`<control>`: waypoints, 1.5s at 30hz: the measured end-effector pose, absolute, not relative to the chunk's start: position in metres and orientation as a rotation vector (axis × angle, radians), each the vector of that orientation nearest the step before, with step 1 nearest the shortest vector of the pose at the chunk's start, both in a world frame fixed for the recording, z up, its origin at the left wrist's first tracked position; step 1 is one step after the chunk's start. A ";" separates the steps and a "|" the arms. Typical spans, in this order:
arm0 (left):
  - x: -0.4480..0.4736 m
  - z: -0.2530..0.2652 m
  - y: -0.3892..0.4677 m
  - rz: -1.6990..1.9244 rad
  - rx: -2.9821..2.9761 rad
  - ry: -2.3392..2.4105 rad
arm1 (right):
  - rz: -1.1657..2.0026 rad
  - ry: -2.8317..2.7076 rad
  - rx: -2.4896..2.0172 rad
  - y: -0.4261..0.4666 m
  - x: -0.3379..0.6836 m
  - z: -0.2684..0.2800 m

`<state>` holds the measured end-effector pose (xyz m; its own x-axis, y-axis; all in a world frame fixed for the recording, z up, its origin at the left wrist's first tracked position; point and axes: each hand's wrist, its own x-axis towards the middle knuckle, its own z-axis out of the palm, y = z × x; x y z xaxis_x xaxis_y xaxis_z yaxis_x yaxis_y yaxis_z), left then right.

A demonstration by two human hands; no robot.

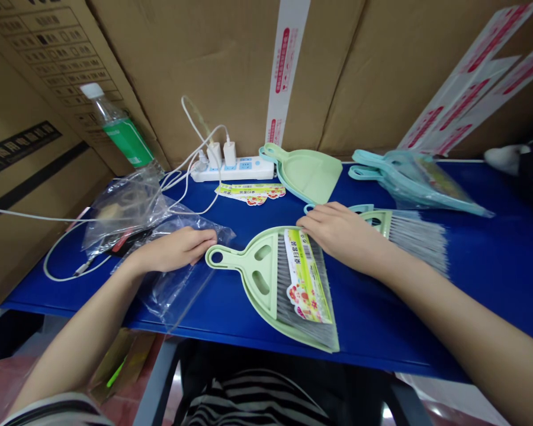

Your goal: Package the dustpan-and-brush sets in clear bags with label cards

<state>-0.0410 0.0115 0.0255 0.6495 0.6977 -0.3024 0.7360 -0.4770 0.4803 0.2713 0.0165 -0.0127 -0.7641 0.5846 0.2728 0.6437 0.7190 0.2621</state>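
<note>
A light green dustpan [254, 296] lies at the table's front middle, with a grey-bristled brush [283, 296] nested in it. A printed card label [308, 275] rests over the bristles. My right hand [344, 234] is closed at the dustpan's far right corner, its fingertips partly hidden against the edge. Beside the dustpan's handle, my left hand [182, 248] has its fingers curled together over a clear plastic bag [177, 290], seemingly pinching its film. Behind my right wrist lies another green brush [415, 236], with blue handles partly covered by the hand.
Green and blue dustpans [313, 171] are stacked at the back, beside spare labels [253, 190] and a power strip [249, 168] with white cables. Bagged blue dustpan sets [420, 177] lie at right. A bottle [127, 136] leans at left against cardboard boxes [222, 65].
</note>
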 end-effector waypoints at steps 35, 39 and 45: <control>-0.040 0.022 0.010 0.026 2.297 1.133 | -0.245 -2.761 -1.143 0.013 0.268 -0.009; -0.040 0.025 0.010 0.031 2.307 1.167 | -0.236 -2.762 -1.172 0.013 0.267 -0.009; -0.041 0.026 0.011 0.015 2.346 1.126 | -0.266 -2.795 -1.198 0.013 0.265 -0.008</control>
<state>-0.0407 0.0114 0.0260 0.6521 0.7278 -0.2123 0.7217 -0.5101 0.4680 0.2654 0.0127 -0.0081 -0.6888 0.7094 0.1493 0.7249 0.6776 0.1244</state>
